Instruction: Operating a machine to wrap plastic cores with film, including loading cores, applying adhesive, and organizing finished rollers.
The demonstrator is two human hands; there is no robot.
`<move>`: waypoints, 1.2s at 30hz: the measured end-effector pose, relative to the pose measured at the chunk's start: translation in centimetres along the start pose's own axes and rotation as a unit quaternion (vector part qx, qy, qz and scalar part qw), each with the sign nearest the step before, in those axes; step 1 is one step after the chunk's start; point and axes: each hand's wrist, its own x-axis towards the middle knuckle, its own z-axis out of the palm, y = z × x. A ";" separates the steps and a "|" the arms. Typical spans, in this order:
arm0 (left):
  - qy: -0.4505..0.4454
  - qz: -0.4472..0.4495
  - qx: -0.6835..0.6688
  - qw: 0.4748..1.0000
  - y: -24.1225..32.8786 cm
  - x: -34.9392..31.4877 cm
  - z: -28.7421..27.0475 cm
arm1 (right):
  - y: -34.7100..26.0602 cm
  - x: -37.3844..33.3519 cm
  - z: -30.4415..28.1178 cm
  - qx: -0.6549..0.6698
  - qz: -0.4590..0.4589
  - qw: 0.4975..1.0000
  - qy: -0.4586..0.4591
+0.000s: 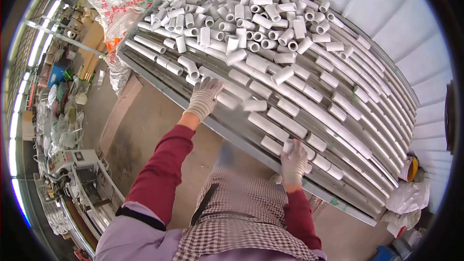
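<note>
Short white tubes lie in rows along the grooves of a large metal rack table [227, 133]. Both my hands wear pale knit gloves and are at the near edge of the rack. My left hand [205, 97] rests with fingers apart over the near tubes, beside a slightly blurred white tube [226, 100]. Farther right, my right hand [294, 163] has its fingers curled round the end of a white tube [288, 146] in the nearest row. More tubes [327, 166] continue in line to the right of that hand.
A loose heap of white tubes [263, 17] covers the far part of the rack. A plastic sack with red print [121, 9] hangs at its left corner. A machine with a control box [72, 160] stands at left. Clear plastic bags [408, 197] sit at right.
</note>
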 end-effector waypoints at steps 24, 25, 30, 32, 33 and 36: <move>0.108 -0.361 -0.224 0.899 -25.1 19.6 3.7 | -33.8 19.1 13.5 0.144 -0.159 0.973 -0.082; 0.103 -0.370 -0.339 0.859 -26.0 18.9 4.5 | -36.3 19.6 14.6 0.159 -0.180 0.964 -0.109; 0.289 -0.400 -0.613 0.617 -32.0 18.6 4.2 | -35.1 21.6 20.7 0.143 -0.220 0.946 -0.191; 0.336 -0.417 -0.593 0.602 -37.3 18.8 2.6 | -32.8 21.9 19.2 0.174 -0.208 0.945 -0.182; 0.269 -0.432 -0.490 0.708 -40.8 18.6 2.2 | -31.5 22.0 18.3 0.128 -0.177 0.962 -0.161; 0.102 -0.393 -0.244 0.881 -46.0 21.3 1.5 | -27.8 21.4 18.7 0.047 -0.136 0.988 -0.054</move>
